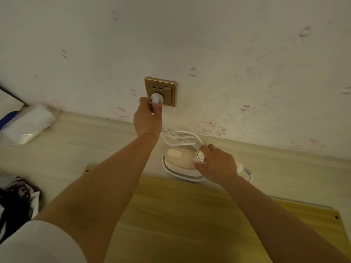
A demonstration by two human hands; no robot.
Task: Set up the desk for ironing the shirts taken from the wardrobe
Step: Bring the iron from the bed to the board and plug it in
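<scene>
A small white and beige iron (179, 161) lies flat on the pale desk (95, 141) by the wall. My right hand (216, 164) grips its right end, fingers around a round silver dial (201, 156). My left hand (147, 115) pinches the white plug (157, 100), which sits against the lower holes of the gold wall socket (161, 91). The white cord (180, 137) loops from the plug down behind the iron. A yellow wooden board (190, 215) lies on the desk in front of the iron, under my forearms.
A clear plastic packet of white stuff (28, 124) rests at the desk's back left, against the wall. Dark patterned fabric (17, 198) is bunched at the left edge. The socket has a rocker switch (167, 90) on its right. The wall carries pink cartoon wallpaper.
</scene>
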